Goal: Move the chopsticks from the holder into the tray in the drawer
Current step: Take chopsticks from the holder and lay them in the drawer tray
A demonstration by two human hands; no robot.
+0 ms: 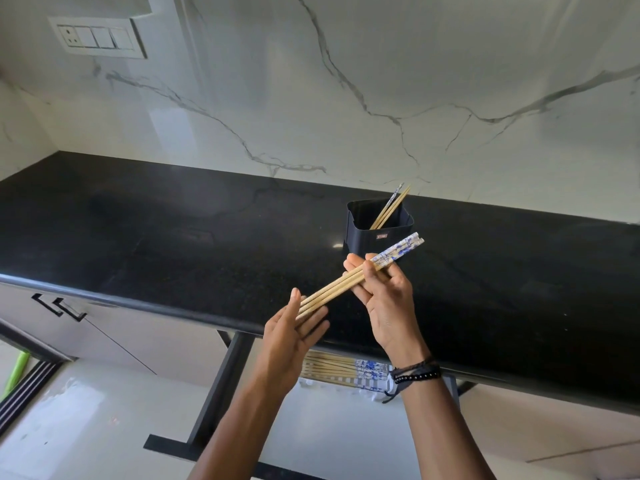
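Note:
A black square holder [379, 235] stands on the black countertop [173, 230], with two chopsticks [390, 208] leaning in it. My right hand [384, 292] grips a bundle of bamboo chopsticks with blue-and-white tops [353, 275] just in front of the holder, held level and slanting down to the left. My left hand [291, 334] is flat with fingers spread, and the bundle's thin tips rest against its fingers. Below the counter edge, several chopsticks [343, 370] lie side by side in the tray of the open drawer, partly hidden by my arms.
A white marble wall with a switch plate [100, 38] rises behind the counter. Cabinet doors with black handles [60, 306] sit below on the left. The open drawer's black frame [225, 386] juts out over a pale floor.

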